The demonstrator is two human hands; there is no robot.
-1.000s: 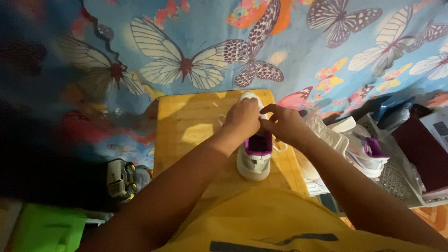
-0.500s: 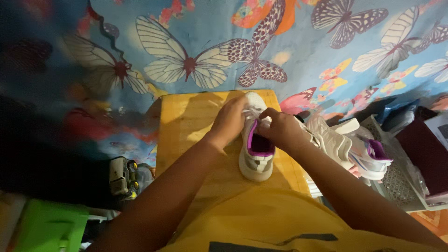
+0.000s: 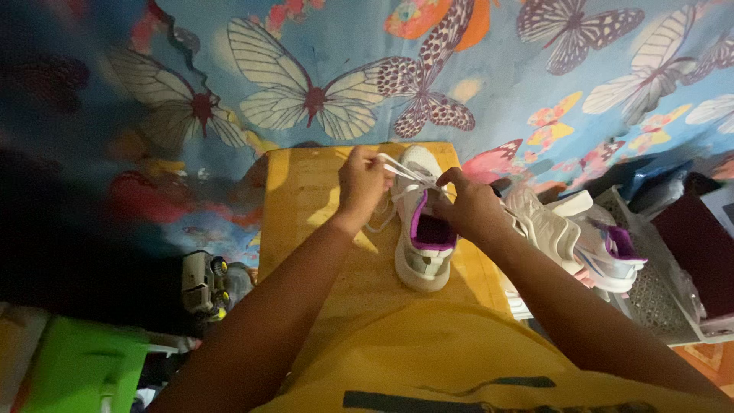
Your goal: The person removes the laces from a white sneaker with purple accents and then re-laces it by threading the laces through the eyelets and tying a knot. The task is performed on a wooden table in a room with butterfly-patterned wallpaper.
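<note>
Our left hand (image 3: 362, 183) pinches the soft white lace (image 3: 399, 167); right hand (image 3: 470, 205) grips the light sneaker's (image 3: 421, 229) stiffer collar near the worktop's (image 3: 306, 206) far edge.

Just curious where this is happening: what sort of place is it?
Probably a home room: a butterfly-print blue cloth covers the floor, a white shoe with purple lining sits on a small wooden stool, and a toy truck lies nearby.

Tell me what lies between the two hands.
In the head view, a white lace stretches from the left hand across the white shoe toward the right hand.
</note>
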